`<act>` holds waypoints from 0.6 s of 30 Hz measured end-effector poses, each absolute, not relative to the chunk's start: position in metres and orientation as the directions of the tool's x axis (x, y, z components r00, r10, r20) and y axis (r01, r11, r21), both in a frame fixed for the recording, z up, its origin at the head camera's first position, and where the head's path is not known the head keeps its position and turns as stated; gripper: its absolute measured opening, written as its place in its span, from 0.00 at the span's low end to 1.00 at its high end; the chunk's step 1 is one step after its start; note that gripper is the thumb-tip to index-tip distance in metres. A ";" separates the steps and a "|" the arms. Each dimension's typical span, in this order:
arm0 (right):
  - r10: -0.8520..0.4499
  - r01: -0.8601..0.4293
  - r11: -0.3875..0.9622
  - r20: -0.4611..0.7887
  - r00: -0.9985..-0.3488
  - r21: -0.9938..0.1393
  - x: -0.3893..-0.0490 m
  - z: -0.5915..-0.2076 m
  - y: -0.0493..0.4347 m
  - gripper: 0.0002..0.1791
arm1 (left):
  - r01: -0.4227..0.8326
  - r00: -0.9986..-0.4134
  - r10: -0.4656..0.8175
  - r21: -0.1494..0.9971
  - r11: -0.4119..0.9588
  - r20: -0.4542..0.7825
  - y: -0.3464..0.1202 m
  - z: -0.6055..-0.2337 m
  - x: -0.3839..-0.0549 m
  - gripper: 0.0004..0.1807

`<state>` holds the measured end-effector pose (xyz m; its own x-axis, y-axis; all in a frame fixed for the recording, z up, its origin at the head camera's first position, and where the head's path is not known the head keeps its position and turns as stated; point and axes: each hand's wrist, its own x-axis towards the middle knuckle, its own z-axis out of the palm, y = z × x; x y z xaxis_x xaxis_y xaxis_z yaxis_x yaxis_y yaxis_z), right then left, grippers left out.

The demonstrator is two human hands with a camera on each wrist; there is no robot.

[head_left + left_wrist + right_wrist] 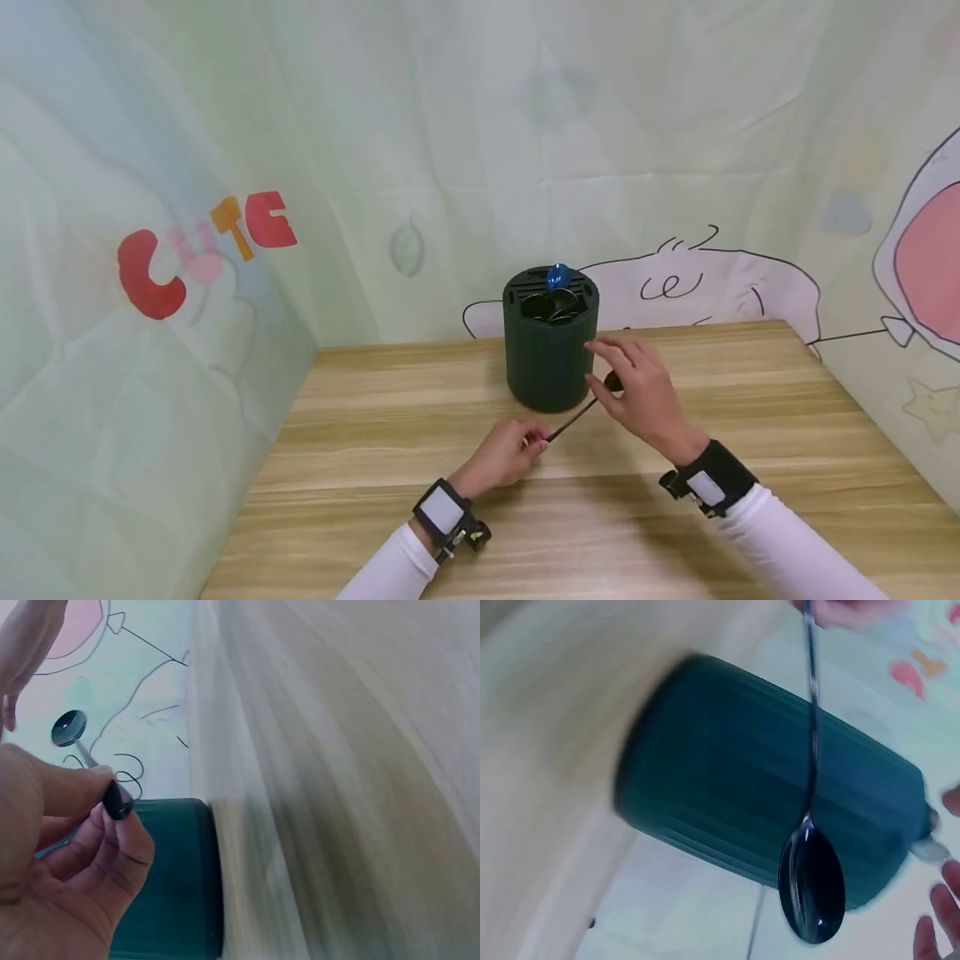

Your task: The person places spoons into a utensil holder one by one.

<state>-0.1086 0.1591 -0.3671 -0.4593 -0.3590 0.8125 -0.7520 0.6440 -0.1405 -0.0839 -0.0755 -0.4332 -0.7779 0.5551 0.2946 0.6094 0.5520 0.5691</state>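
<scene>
A dark, shiny spoon (573, 419) slants in front of a dark green ribbed utensil holder (551, 367). My left hand (506, 452) pinches the end of its handle between thumb and fingers, as the left wrist view shows close up. The spoon's bowl (812, 885) points away from that hand, toward the right. Beside the bowl, my right hand (641, 396) has its fingers spread and loosely bent. In the right wrist view its fingertips (950, 900) are apart from the spoon. Inside the upright holder stand a blue spoon (558, 277) and several dark spoon bowls (564, 303).
The holder stands near the back edge of a wood-grain table (390, 392). A pale printed cloth (420, 167) hangs behind it and along both sides. Each wrist wears a strapped camera (708, 479).
</scene>
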 end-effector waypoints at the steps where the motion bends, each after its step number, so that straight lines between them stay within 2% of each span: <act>1: -0.277 -0.745 0.638 0.843 -0.460 -0.197 -0.107 -0.361 0.161 0.28 | 0.606 -0.781 0.546 0.582 0.543 0.304 -0.075 -0.432 -0.083 0.02; 3: -0.111 -0.731 0.595 0.867 -0.486 -0.334 -0.102 -0.352 0.163 0.31 | 0.603 -0.785 0.526 0.598 0.528 0.328 -0.075 -0.430 -0.081 0.02; 6: 0.099 -0.698 0.457 0.812 -0.576 -0.551 -0.089 -0.339 0.161 0.37 | 0.600 -0.790 0.495 0.626 0.499 0.362 -0.074 -0.426 -0.078 0.02; 10: 0.271 -0.634 0.284 0.694 -0.667 -0.719 -0.072 -0.330 0.155 0.40 | 0.592 -0.799 0.447 0.656 0.468 0.402 -0.072 -0.422 -0.076 0.03; 14: 0.300 -0.538 0.181 0.567 -0.767 -0.824 -0.071 -0.344 0.153 0.37 | 0.594 -0.799 0.417 0.676 0.436 0.433 -0.069 -0.422 -0.074 0.04; 18: 0.201 -0.358 0.074 0.365 -0.909 -0.931 -0.078 -0.369 0.151 0.29 | 0.577 -0.810 0.394 0.707 0.409 0.434 -0.067 -0.423 -0.072 0.04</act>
